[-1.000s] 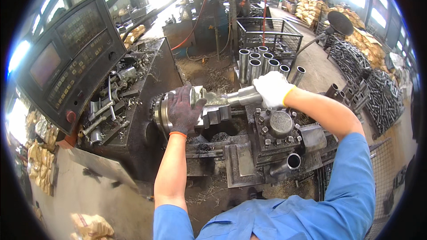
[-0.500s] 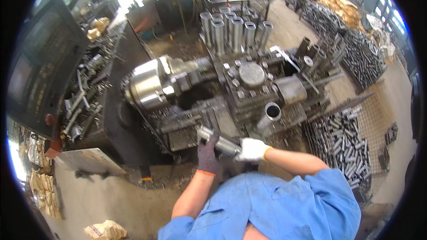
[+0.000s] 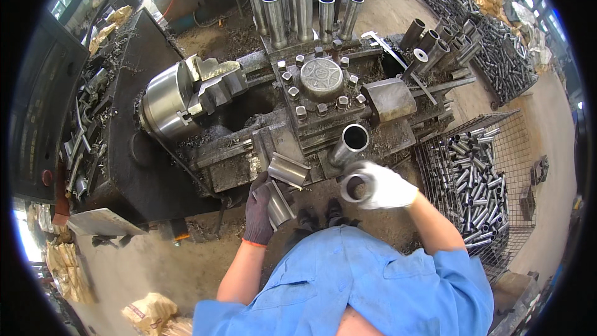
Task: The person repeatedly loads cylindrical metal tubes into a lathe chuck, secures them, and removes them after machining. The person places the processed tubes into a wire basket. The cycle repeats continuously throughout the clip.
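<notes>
One short grey steel tube (image 3: 277,204) is gripped by the dark-gloved left hand (image 3: 260,211), and one open-ended grey steel sleeve (image 3: 356,186) by the white-gloved right hand (image 3: 387,186).

We see the left hand (image 3: 258,211) in a dark glove holding a short steel tube (image 3: 278,204); the white-gloved right hand (image 3: 384,186) grips another tube (image 3: 356,186), lathe chuck (image 3: 166,102) at ten o'clock.

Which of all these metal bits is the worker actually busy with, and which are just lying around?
In use:
- left hand on a short steel sleeve
- right hand holding a steel tube

Lying about:
- lathe chuck
- upright tubes
- wire basket of tubes
- tools on the shelf
</notes>
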`<action>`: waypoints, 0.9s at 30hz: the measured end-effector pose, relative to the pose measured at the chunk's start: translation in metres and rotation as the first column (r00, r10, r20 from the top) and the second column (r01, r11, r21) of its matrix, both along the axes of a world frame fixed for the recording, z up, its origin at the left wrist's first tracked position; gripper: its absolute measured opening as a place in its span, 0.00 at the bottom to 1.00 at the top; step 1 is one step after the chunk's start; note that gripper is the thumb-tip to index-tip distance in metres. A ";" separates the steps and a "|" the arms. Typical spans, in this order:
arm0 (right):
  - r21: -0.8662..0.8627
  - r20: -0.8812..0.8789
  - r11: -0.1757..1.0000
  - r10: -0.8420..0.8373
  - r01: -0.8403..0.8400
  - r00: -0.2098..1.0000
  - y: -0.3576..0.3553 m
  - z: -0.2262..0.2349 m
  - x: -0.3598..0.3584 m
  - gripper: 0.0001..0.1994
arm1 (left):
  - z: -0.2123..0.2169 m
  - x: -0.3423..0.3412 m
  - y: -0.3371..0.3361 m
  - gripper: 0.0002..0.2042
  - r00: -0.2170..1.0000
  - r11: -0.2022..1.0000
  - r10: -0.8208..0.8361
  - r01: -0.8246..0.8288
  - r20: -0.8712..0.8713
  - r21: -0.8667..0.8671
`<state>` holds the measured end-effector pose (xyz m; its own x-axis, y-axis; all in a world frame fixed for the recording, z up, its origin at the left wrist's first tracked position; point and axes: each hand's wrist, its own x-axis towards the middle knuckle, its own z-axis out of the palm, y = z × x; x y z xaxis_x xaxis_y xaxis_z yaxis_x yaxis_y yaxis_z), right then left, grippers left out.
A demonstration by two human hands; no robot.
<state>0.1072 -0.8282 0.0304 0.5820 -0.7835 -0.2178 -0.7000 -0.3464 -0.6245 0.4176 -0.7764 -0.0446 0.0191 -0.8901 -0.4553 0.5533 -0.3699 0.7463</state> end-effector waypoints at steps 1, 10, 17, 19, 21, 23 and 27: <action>0.010 0.089 0.997 -0.080 0.080 0.993 -0.005 0.003 -0.014 0.36 | 0.005 -0.007 -0.001 0.37 0.993 0.985 -0.078 0.090 0.086 -0.145; 0.179 0.456 0.955 -0.295 0.238 0.840 -0.043 -0.025 -0.015 0.28 | -0.002 -0.077 -0.044 0.42 0.523 0.620 0.358 0.486 0.773 -0.616; -0.001 0.005 0.936 -0.351 0.351 0.936 -0.026 -0.017 -0.003 0.29 | 0.030 0.006 -0.002 0.29 0.979 0.930 0.191 -0.159 0.066 -0.333; -0.136 -0.580 0.976 -0.220 0.173 0.784 -0.012 -0.013 0.004 0.24 | 0.024 0.034 -0.001 0.33 0.964 0.967 0.238 -0.246 -0.121 -0.061; 0.080 -0.414 0.995 0.081 -0.053 0.907 -0.003 -0.015 0.024 0.22 | 0.009 0.050 -0.004 0.40 0.919 0.966 0.259 -0.245 -0.298 0.082; -0.037 0.065 0.999 0.028 -0.025 0.998 0.009 -0.032 0.075 0.20 | -0.008 0.059 -0.007 0.41 0.890 0.951 0.310 -0.294 -0.334 0.098; -0.444 -0.269 0.893 -0.053 -0.076 0.962 -0.016 -0.079 0.154 0.15 | -0.029 0.069 -0.011 0.45 0.785 0.970 0.199 -0.242 -0.587 0.006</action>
